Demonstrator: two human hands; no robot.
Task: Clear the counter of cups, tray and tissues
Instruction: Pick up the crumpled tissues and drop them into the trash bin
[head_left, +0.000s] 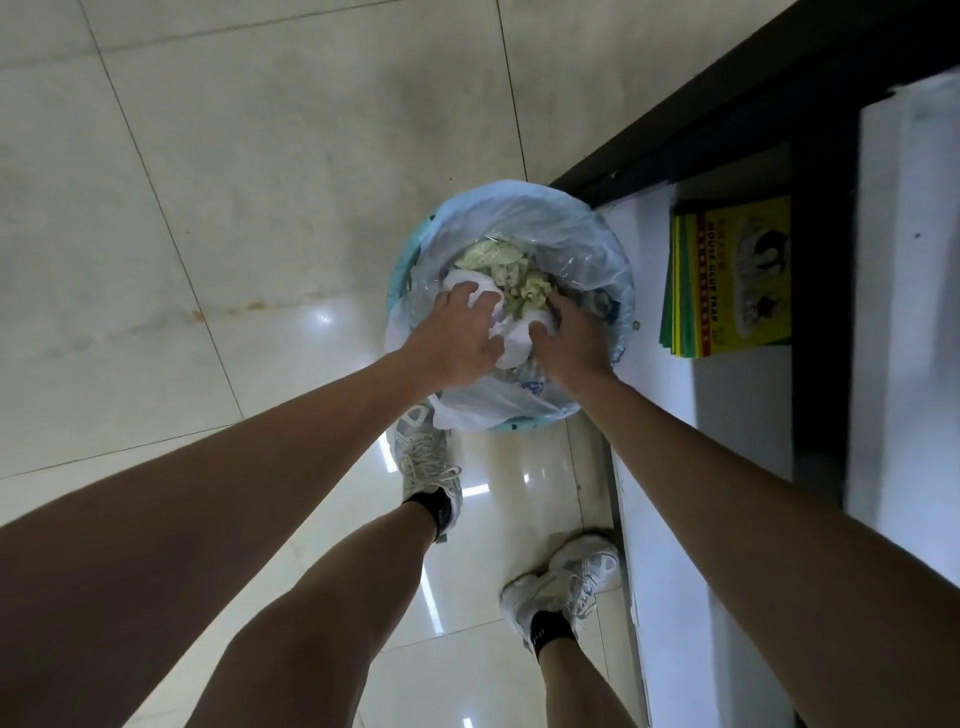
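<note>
A round bin (511, 426) lined with a pale blue plastic bag (561, 228) stands on the floor below me. Crumpled white tissues (514, 338) lie on top of the waste in it, beside greenish scraps (530, 293). My left hand (457, 338) presses down on the tissues with its fingers spread over them. My right hand (569, 338) presses on them from the right side, fingers curled into the pile. No cups or tray are in view.
A dark cabinet frame (727, 104) with a white shelf (737, 395) runs along the right; a yellow-green stack of mouse glue traps (727, 280) lies on it. My two feet in white sneakers (426, 462) stand on glossy floor tiles (234, 208) just below the bin.
</note>
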